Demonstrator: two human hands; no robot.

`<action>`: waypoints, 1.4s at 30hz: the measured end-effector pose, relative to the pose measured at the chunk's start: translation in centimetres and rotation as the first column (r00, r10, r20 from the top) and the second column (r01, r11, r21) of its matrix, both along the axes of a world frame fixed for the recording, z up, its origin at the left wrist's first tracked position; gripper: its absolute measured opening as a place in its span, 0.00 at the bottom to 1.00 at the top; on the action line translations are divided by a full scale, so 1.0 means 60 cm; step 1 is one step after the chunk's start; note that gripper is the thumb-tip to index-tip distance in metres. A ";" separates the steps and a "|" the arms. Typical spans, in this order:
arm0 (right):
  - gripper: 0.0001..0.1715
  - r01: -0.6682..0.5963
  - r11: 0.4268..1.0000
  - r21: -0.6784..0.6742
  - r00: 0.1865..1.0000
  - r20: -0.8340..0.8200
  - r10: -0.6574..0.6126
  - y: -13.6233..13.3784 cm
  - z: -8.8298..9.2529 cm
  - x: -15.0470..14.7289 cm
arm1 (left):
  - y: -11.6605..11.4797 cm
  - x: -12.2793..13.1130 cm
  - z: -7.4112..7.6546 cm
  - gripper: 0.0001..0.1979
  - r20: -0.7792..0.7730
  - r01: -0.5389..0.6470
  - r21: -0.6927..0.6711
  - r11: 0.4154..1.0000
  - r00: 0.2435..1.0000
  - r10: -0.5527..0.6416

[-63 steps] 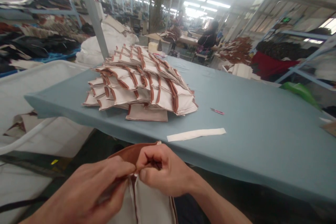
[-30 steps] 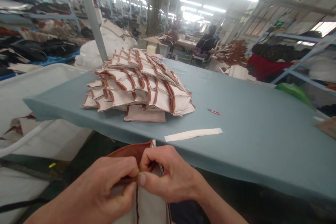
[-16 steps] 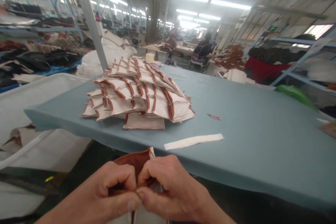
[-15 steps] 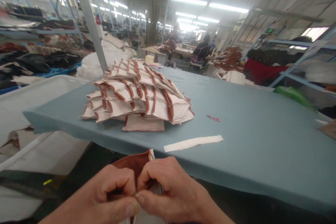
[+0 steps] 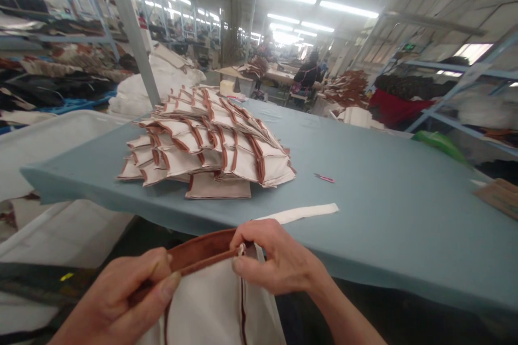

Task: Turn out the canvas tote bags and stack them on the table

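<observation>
A cream fabric bag piece (image 5: pixel 206 302) with a brown-lined top edge and dark piped seams hangs in front of the table's near edge. My left hand (image 5: pixel 141 291) is closed on its brown rim at the left, thumb on the outer side. At the right, my right hand (image 5: pixel 275 259) pinches the rim beside a seam end, where a small white tip shows. Between the two hands the mouth of the piece stands partly open, its brown inside visible. Its lower part runs out of view.
A large pile of similar cream-and-brown pieces (image 5: pixel 210 145) lies on the blue-grey table (image 5: pixel 364 188). A white strip (image 5: pixel 303 213) and pink-handled thread snips (image 5: pixel 324 178) lie nearby. White bins (image 5: pixel 81 232) stand at left. A seated person (image 5: pixel 306 75) is far back.
My hands have moved apart along the rim, the left one going left and the right one slightly up and right. More of the bag piece's cream front now shows.
</observation>
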State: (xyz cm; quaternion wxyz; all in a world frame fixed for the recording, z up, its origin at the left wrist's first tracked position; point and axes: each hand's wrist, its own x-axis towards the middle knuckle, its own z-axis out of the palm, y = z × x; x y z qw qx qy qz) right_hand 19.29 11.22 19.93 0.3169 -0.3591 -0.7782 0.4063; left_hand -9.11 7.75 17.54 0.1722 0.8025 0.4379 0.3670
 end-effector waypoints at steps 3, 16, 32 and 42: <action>0.04 -0.004 0.997 0.072 1.000 0.027 0.002 -0.005 0.005 -0.003 | 0.019 -0.035 -0.029 0.22 -0.010 0.018 -0.022 1.000 1.000 -0.018; 0.09 -0.235 0.968 0.089 0.972 0.035 0.233 -0.011 0.031 -0.041 | 0.032 -0.004 0.029 0.05 0.066 0.295 -0.281 0.913 0.955 -0.288; 0.12 -0.124 0.964 -0.237 0.987 -0.127 0.096 0.000 0.010 -0.017 | 0.043 0.069 0.045 0.16 0.050 0.243 -0.139 0.960 0.970 -0.238; 0.13 0.045 0.989 -0.139 0.989 -0.133 -0.064 -0.011 -0.015 -0.033 | 0.044 0.059 0.016 0.14 0.147 0.215 -0.472 0.855 0.975 -0.164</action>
